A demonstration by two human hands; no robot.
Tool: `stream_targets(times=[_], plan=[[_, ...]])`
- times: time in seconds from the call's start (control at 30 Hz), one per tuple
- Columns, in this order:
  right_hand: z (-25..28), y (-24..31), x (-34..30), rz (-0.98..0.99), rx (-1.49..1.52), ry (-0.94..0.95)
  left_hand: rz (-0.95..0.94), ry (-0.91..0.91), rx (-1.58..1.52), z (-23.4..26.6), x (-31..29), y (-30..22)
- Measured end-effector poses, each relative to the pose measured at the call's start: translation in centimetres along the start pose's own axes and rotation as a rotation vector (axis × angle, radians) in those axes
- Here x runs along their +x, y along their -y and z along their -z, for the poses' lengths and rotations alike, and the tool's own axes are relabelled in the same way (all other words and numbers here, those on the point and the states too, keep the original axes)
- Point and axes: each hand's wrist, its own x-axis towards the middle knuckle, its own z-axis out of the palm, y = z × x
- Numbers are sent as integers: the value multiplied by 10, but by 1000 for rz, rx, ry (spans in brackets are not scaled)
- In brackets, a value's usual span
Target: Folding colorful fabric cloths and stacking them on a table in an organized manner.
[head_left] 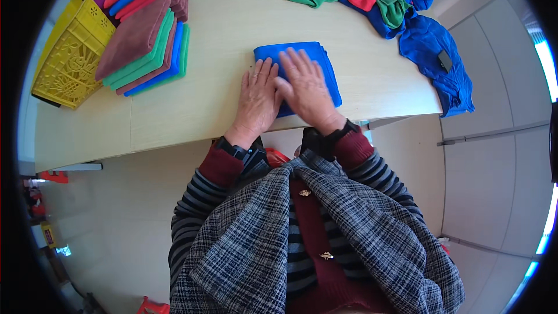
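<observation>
A blue cloth, folded into a flat rectangle, lies on the pale wooden table in front of me. My left hand rests flat at the cloth's left edge, its fingers stretched forward and partly on the table. Across the middle of the cloth lies my right hand, fingers extended and slightly blurred. The two hands touch or nearly touch at the right thumb. Neither holds anything; they cover part of the cloth's near side.
Folded cloths in brown, green, blue and red form a stack at the left, beside a yellow plastic crate. Crumpled cloths heap at the far right, with a blue one hanging over the table's right edge. White cabinets stand right.
</observation>
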Motion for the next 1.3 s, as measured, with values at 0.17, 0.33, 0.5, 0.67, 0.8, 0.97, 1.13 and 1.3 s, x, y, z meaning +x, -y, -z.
stream_targets(times=[0.17, 0.33, 0.5, 0.67, 0.8, 0.97, 1.13, 1.3], plan=[[-21, 16, -9, 89, 153, -1, -28, 1, 35, 7, -6, -11], [-14, -20, -10, 3, -31, 41, 5, 6, 72, -2, 1, -4], [-6, -45, -21, -68, -138, 17, 26, 57, 59, 3, 0, -9], [3, -64, -26, -191, -114, 37, 24, 37, 43, 3, 0, -10], [8, -62, -21, -194, -142, -25, 26, 32, 32, 4, -3, -10], [-5, -49, -7, -227, -56, 39, 31, 50, 33, 10, -7, -8], [-9, -47, -5, -130, 18, 75, 34, -82, -100, 41, -37, -9], [-10, -27, -11, 31, 36, 124, 371, -92, -558, 81, -106, -7]])
